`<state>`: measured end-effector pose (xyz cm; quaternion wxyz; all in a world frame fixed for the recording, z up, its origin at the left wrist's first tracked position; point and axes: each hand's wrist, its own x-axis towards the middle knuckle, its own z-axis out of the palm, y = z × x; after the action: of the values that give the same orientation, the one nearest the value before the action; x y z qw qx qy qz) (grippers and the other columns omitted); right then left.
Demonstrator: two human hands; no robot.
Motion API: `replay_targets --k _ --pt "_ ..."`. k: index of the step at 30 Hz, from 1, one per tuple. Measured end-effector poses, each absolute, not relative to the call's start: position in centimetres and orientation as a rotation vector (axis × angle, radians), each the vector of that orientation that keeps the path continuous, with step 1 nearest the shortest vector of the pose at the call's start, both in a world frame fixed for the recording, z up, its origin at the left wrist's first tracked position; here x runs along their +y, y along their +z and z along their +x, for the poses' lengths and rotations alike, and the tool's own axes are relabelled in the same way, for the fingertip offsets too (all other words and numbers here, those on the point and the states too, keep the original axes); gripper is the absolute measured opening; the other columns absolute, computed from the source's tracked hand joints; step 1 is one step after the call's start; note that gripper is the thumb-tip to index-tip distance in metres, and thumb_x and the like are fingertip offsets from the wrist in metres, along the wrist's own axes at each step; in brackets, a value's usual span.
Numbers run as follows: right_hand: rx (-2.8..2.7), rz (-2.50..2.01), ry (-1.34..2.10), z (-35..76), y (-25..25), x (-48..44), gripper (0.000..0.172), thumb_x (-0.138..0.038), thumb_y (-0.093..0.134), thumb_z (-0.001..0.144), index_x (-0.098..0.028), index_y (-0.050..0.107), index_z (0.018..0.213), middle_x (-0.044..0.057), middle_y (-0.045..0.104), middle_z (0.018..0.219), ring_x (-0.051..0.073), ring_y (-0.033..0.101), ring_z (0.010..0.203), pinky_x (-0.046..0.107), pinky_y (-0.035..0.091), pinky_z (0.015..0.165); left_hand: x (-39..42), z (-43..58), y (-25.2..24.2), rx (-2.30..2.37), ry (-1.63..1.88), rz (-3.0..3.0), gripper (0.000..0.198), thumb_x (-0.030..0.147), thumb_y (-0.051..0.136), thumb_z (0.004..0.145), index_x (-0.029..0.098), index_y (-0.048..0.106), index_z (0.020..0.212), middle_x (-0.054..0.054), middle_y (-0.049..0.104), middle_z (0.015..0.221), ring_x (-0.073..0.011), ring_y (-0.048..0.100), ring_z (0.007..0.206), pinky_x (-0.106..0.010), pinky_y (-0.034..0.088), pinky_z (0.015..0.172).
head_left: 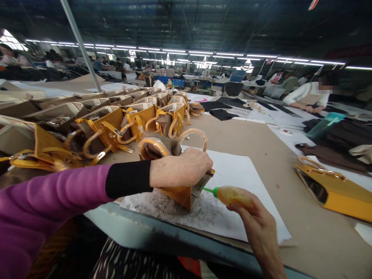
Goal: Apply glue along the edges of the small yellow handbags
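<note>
My left hand (186, 166), below a black cuff, is closed on the top edge of a yellow handbag (177, 195). The bag stands tilted on a smudged white sheet (242, 170), and two plastic-wrapped handles rise from it behind my hand. In my right hand (258, 221) is a squeeze bottle (235, 196) of amber glue-like liquid. Its thin green nozzle points left, with the tip at the bag's open side. Whether the tip touches the bag I cannot tell. The fingers of my left hand are partly hidden behind its back.
Several more yellow handbags (142, 120) stand in rows at the left. Another yellow bag (348, 190) lies at the right, beyond the sheet. Dark cut pieces (222, 114) and a teal bottle (325, 126) are farther back. A co-worker (310, 95) sits across at the right.
</note>
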<state>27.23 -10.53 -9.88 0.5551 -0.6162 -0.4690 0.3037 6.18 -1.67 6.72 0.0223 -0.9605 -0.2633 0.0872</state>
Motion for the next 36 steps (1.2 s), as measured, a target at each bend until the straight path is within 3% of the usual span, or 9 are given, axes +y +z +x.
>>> replay_targets --k 9,18,27,36 --pt "-1.059 -1.441 0.814 27.1 -11.4 -10.7 0.042 -0.038 0.074 0.069 -0.022 0.063 0.105 0.004 0.068 0.099 0.027 0.063 0.085 0.042 0.050 0.082 -4.6 5.9 7.2 -0.915 0.384 -2.955 0.029 0.002 0.055 0.078 0.009 0.059 0.106 -0.014 0.063 0.105 -0.0272 0.061 0.094 -0.039 0.049 0.080" --pt "-0.865 -1.359 0.966 26.5 -11.6 -11.7 0.044 -0.036 0.079 0.065 -0.019 0.064 0.103 0.004 0.068 0.099 0.025 0.062 0.086 0.035 0.059 0.068 -6.8 4.2 2.8 -0.823 0.097 -2.727 0.026 0.008 0.042 0.081 0.007 0.057 0.102 -0.016 0.060 0.096 -0.0282 0.060 0.087 -0.041 0.049 0.074" --pt "-0.808 -1.354 1.047 26.2 -11.6 -12.5 0.047 -0.036 0.080 0.063 -0.016 0.064 0.103 0.006 0.068 0.098 0.026 0.063 0.083 0.036 0.060 0.065 -7.6 4.2 2.6 -0.912 0.196 -2.727 0.028 0.009 0.048 0.074 0.006 0.056 0.101 -0.016 0.060 0.096 -0.0269 0.060 0.086 -0.040 0.050 0.073" --pt "-0.684 -1.353 1.107 26.3 -12.3 -13.1 0.048 -0.034 0.082 0.061 -0.019 0.063 0.103 0.003 0.069 0.095 0.025 0.065 0.079 0.033 0.059 0.062 -8.0 3.3 -0.1 -0.904 0.038 -2.633 0.021 0.014 0.044 0.081 0.010 0.053 0.100 -0.013 0.056 0.091 -0.0258 0.057 0.083 -0.040 0.049 0.071"
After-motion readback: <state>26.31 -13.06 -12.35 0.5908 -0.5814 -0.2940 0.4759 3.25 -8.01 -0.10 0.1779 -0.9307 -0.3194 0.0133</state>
